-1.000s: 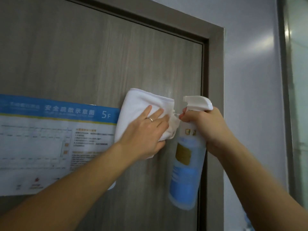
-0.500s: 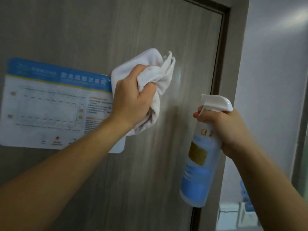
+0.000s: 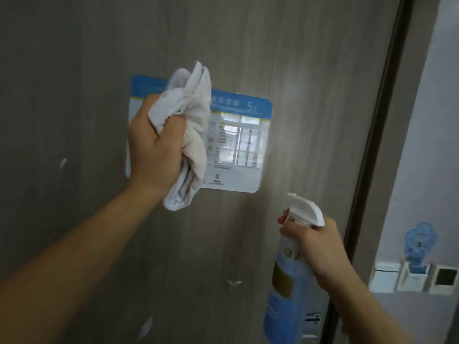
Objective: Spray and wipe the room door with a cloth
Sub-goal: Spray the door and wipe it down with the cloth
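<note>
The grey wood-grain door (image 3: 74,83) fills most of the view. My left hand (image 3: 154,147) grips a bunched white cloth (image 3: 191,135) in front of the blue-and-white evacuation notice (image 3: 243,145) stuck on the door. Whether the cloth touches the notice I cannot tell. Lower right, my right hand (image 3: 315,247) grips the neck of a blue spray bottle (image 3: 285,301) with a white trigger head (image 3: 304,209), fingers curled at the trigger, nozzle facing the door.
The dark door frame (image 3: 372,145) runs down the right side. Beyond it is a pale wall with a switch panel (image 3: 412,276) and a blue card holder (image 3: 419,239). Pale streaks mark the door at left and below.
The view has swung right and pulled back. My left hand went from pressing the cloth flat on the door to bunching it, now over the notice. The bottle hand sits lower.
</note>
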`<action>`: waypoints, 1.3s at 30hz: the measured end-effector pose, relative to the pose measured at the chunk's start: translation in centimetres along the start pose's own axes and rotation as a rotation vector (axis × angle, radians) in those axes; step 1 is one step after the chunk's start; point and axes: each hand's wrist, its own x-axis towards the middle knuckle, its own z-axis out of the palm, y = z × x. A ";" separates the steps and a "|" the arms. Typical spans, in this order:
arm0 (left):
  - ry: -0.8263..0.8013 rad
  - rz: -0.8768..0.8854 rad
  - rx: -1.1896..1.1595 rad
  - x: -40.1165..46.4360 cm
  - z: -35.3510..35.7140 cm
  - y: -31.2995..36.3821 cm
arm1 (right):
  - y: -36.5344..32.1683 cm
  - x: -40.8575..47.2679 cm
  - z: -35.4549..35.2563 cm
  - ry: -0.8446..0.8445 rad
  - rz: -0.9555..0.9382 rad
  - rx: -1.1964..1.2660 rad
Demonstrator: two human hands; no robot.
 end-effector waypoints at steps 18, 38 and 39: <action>0.072 -0.090 0.369 0.8 -25.1 -3.0 | 0.2 -8.9 22.7 -0.145 -0.007 -0.030; 0.125 0.067 0.456 1.1 -30.0 -10.4 | -5.3 -5.4 35.9 -0.290 -0.309 0.071; 0.120 0.065 0.452 1.3 -30.0 -10.7 | -5.9 -4.9 36.1 -0.289 -0.314 0.082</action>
